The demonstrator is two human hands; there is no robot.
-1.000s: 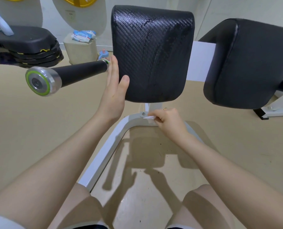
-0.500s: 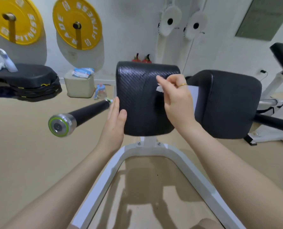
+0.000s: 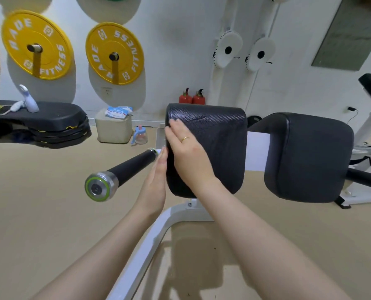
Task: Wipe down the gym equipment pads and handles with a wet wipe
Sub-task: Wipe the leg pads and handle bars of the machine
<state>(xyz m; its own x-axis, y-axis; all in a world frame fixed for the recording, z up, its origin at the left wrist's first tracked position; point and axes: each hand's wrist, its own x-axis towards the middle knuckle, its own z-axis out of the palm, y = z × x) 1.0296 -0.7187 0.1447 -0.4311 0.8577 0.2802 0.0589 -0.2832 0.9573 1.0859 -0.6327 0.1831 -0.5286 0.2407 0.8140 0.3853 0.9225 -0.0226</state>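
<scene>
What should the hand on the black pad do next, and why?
Probably slide the right hand down and across the textured pad. It lies flat near the pad's upper left edge, so most of the face seems left to wipe. The left hand steadies the pad's side. The wipe itself is hidden from view.

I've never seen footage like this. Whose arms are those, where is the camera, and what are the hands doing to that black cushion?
The camera sits on a person's head, looking forward and down, so the two bare arms are their own. There is no robot. They face a gym machine with a white frame and two black pads. The right hand, wearing a ring, lies flat on the near pad, as if wiping it; any wipe under the palm is hidden. The left hand rests straight-fingered against that pad's left edge, beside a black handle. Yellow weight plates hang on the wall behind.
</scene>
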